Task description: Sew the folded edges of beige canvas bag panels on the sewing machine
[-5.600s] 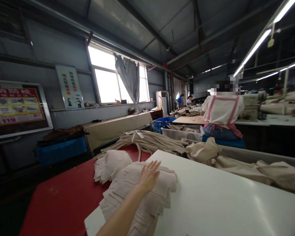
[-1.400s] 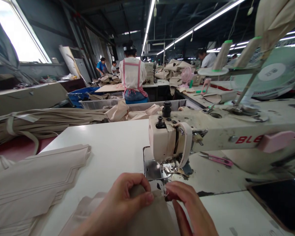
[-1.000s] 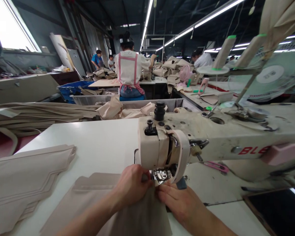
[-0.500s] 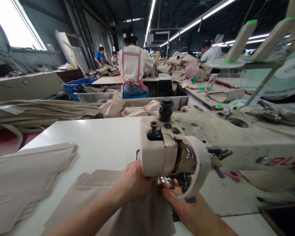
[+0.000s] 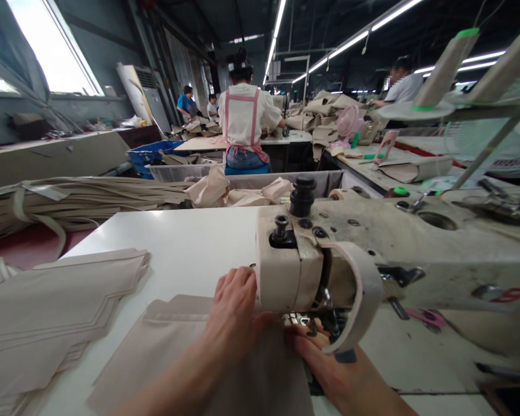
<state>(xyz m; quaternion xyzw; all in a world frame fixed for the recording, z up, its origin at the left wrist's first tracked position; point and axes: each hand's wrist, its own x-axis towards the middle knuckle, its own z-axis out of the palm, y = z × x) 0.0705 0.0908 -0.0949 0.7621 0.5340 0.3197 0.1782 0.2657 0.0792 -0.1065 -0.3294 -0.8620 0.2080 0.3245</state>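
The left hand (image 5: 231,315) lies flat on the beige cloth (image 5: 177,352), fingers spread, pressing it to the white table (image 5: 186,242) just left of the sewing machine (image 5: 351,260). The right hand (image 5: 329,364) pinches the cloth's edge under the machine's head. A stack of cut pieces (image 5: 52,306) sits at near left. Farther off, a person in a pink-strapped apron (image 5: 245,124) sits facing away.

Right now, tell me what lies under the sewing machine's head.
Beige fabric piece on the white table, pressed by left hand and right hand; the needle is hidden.
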